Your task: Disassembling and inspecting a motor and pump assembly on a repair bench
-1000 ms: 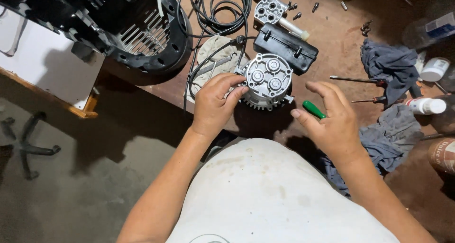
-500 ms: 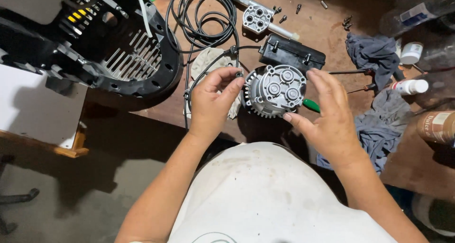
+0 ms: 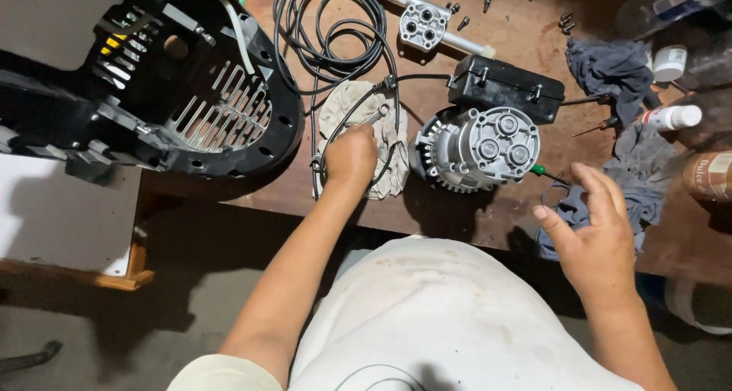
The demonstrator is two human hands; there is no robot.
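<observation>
Black housing [image 3: 191, 109], coiled cable [image 3: 328, 25], blue rags [image 3: 610, 63] (crumpled), screws [image 3: 564, 17].

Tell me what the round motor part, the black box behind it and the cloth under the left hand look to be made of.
Round motor part: apparently cast metal, dull silver-grey with ribbed fins and bolted caps.
Black box: probably moulded plastic, matte black with a soft sheen; painted metal cannot be ruled out.
Cloth under the left hand: woven fabric, off-white and stained, lying in soft crumpled folds.
</observation>
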